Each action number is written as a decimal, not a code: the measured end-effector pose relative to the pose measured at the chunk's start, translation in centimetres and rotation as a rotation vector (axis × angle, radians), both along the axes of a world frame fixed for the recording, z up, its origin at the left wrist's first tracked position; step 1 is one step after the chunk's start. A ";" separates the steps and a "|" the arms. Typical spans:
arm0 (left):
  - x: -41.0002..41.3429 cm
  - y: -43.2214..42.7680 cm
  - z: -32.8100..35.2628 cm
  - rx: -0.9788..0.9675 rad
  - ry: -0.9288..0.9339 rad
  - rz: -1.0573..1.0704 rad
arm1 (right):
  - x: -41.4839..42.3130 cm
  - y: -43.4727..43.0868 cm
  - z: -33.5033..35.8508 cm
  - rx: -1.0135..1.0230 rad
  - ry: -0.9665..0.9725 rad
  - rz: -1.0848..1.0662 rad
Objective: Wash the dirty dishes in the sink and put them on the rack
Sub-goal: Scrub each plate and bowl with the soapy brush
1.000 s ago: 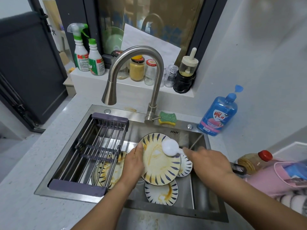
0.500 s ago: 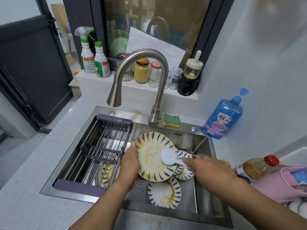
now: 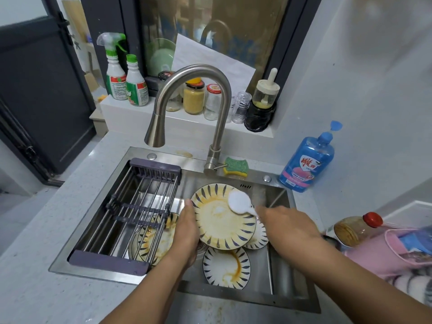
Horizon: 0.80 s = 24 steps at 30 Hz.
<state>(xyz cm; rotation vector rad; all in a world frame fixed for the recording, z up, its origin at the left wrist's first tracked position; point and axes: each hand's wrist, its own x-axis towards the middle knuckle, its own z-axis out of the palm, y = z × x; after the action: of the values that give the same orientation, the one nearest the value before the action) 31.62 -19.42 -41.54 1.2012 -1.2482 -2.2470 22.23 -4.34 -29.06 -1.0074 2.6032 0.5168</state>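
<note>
Gripping the striped plate (image 3: pixel 222 220) at its nine-o'clock rim with the left hand (image 3: pixel 187 232), fingers curled round the edge. Tilted up toward the camera, probably to show the yellow-brown smears and let runoff fall into the basin.

Closed round the handle of a white round-headed brush (image 3: pixel 239 202) with the right hand (image 3: pixel 287 225). Brush head against the plate's face near one o'clock, hand kept off at three o'clock, likely to leave the dirt in view.

Held over the middle of the sink (image 3: pixel 233 298), above more dirty dishes: second plate (image 3: pixel 226 267) flat at six o'clock, smaller plate (image 3: pixel 259 237) tucked beneath at four, third plate (image 3: pixel 154 242) under the rack (image 3: pixel 155 165). Spanning the sink's left half at nine o'clock, that rack, close by for the handover.

No water seen from the faucet (image 3: pixel 221 108) at twelve. Judged as early scrubbing, rinse not yet done.

Parked at one o'clock on the sink's back rim, sponge (image 3: pixel 235 167). Farther out at two, blue soap bottle (image 3: pixel 306 160), both within easy reach.
</note>
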 end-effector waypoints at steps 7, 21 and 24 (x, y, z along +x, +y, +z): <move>0.3 0.1 -0.4 -0.074 -0.029 0.052 | 2.5 -0.3 -0.4 -0.076 -0.231 0.110; -0.4 0.3 0.6 -0.042 0.012 -0.009 | 0.3 -3.4 -1.3 -0.210 -0.266 0.101; -0.1 -0.4 0.3 -0.004 -0.023 -0.003 | 0.2 -3.2 -1.9 -0.238 -0.407 0.085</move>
<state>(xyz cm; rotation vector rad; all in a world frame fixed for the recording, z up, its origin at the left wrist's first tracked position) 31.50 -19.84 -41.20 1.2277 -1.2631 -2.2382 22.45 -7.49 -30.96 -1.1609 2.2972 0.0097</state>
